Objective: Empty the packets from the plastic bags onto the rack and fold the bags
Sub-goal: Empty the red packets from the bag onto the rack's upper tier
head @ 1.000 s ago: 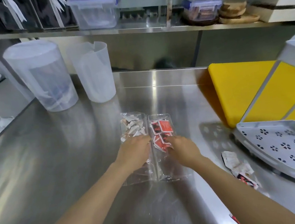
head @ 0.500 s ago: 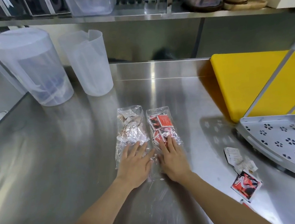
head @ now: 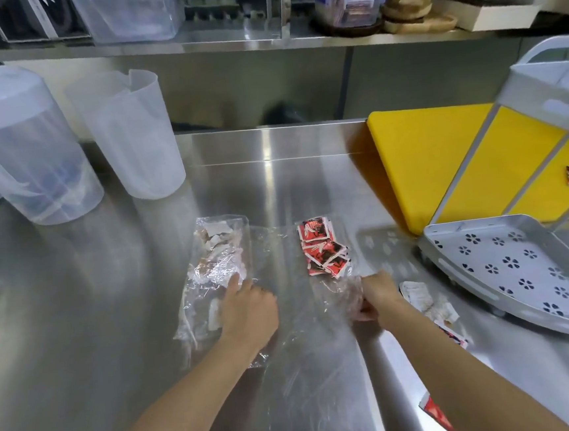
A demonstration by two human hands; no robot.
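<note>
Pressing left hand (head: 247, 313), right hand (head: 374, 296) pinching bag (head: 334, 290)

No lettering can be read anywhere; the print on the red packets (head: 323, 246) is blurred.

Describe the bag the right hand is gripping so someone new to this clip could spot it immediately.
On the steel counter, left of the grey perforated rack, two clear plastic bags lie side by side. It is the right-hand bag, pinched at its near end by the right hand, and it holds red packets, not pale ones.
</note>
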